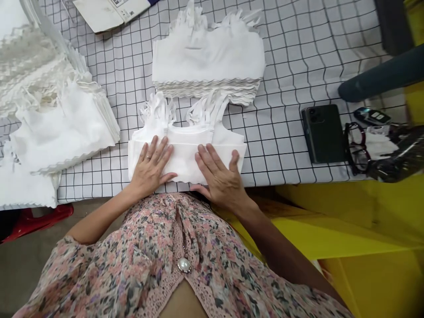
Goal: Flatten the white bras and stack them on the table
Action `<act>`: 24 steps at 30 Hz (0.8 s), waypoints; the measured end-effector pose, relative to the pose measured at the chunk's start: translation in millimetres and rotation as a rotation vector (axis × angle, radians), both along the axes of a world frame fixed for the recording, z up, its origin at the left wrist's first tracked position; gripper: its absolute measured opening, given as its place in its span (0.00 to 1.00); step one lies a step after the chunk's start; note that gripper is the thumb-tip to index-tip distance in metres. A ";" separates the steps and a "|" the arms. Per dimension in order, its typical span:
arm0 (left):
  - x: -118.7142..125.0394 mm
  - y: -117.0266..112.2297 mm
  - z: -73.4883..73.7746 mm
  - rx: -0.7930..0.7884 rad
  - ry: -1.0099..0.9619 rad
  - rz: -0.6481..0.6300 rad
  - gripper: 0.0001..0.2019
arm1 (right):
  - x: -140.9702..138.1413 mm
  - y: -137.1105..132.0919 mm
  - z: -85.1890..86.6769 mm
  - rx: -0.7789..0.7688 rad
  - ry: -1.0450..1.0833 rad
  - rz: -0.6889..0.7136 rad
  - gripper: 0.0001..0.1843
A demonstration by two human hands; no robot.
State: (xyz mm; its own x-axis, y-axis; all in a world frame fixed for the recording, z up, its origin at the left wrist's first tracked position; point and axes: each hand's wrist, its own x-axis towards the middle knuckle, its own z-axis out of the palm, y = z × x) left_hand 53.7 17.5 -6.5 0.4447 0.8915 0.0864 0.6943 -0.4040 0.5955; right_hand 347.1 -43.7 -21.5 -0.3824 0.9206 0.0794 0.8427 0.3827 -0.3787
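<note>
White strapped bra tops (185,155) lie in a small pile at the table's near edge, their thin straps bunched at the far side. My left hand (150,165) rests flat on the left part of the pile, fingers spread, with a ring on one finger. On the right part lies my right hand (218,176), palm down and fingers stretched out. Neither hand grips the fabric. Just beyond sits a thicker stack of white bra tops (208,57) with wavy lower edges.
More white garments (66,128) are heaped on the left of the checked tablecloth (281,132). A notebook (109,13) lies at the far left. To the right are a dark phone (323,134), glasses (357,148) and a black plastic bag (400,159). A dark roll (380,75) juts in.
</note>
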 end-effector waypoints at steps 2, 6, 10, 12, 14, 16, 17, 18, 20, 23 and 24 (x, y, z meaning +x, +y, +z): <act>3.1 1.2 -10.4 -0.023 0.023 -0.043 0.42 | 2.8 9.9 -11.8 -0.006 -0.017 -0.022 0.46; -11.2 5.7 -18.9 -0.001 0.019 0.016 0.45 | 33.1 20.2 -26.2 0.025 -0.034 -0.076 0.46; -25.0 34.3 -4.5 0.051 -0.078 0.090 0.33 | 61.8 52.6 -23.5 0.139 0.101 -0.153 0.38; -24.4 68.8 9.6 0.078 -0.178 0.162 0.25 | 74.6 93.2 -17.7 0.229 0.215 -0.290 0.31; -16.6 114.9 24.2 0.074 -0.295 0.230 0.19 | 87.5 148.0 -10.2 0.276 0.307 -0.446 0.23; -2.8 165.1 34.4 0.023 -0.409 0.297 0.14 | 97.6 207.3 -3.3 0.237 0.365 -0.590 0.15; 5.1 189.0 36.8 -0.016 -0.458 0.333 0.12 | 100.5 235.2 -0.9 0.189 0.389 -0.664 0.11; 12.8 210.9 37.4 -0.051 -0.500 0.376 0.10 | 101.6 260.2 0.7 0.140 0.411 -0.737 0.08; 25.9 245.9 34.1 -0.106 -0.553 0.465 0.08 | 99.2 298.8 0.9 0.047 0.444 -0.852 0.06; 36.8 274.7 23.7 -0.160 -0.562 0.543 0.07 | 91.1 325.7 -6.1 0.007 0.492 -0.910 0.12; 38.4 279.3 20.1 -0.171 -0.553 0.555 0.07 | 89.4 327.9 -9.7 0.039 0.503 -0.895 0.12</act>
